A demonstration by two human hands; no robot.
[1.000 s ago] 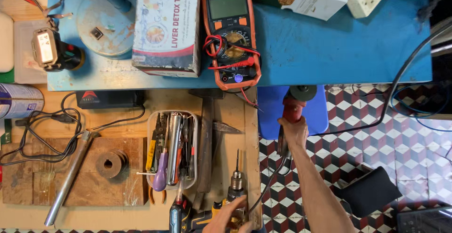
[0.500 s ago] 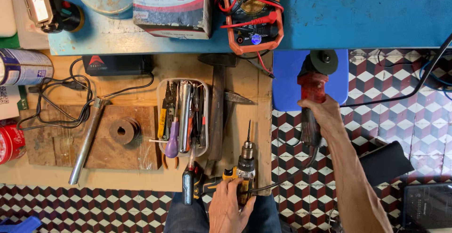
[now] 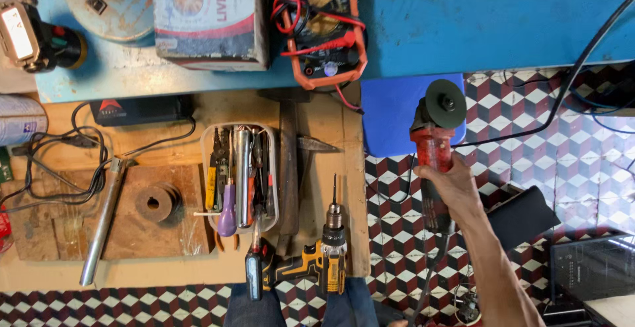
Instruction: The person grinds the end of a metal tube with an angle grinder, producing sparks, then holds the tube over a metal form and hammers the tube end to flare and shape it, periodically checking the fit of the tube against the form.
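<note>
Presently, right hand (image 3: 453, 185): fingers wrapped tight round the body of a red angle grinder with a dark round disc (image 3: 435, 132), held out over the checkered red, white and black tiled floor (image 3: 529, 142), just beside the right edge of the wooden workbench (image 3: 324, 135). Grinder's long axis: roughly upright in the picture, disc end away from the person, overlapping a blue square stool seat (image 3: 390, 112); tail end hidden under the palm, its cable (image 3: 430, 281) trailing down toward the person. Left hand: not visible, state cannot be told. Yellow and black cordless drill (image 3: 331, 254): lying untouched at the bench's near edge, chuck and bit pointing away, well to the left of the right hand. Clear plastic tray of pliers and screwdrivers (image 3: 239, 175): left of the drill; contents crowded, hard to tell apart. Orange-cased multimeter with red and black leads (image 3: 317, 29): on the blue table (image 3: 463, 23), top cut off by the frame
</note>
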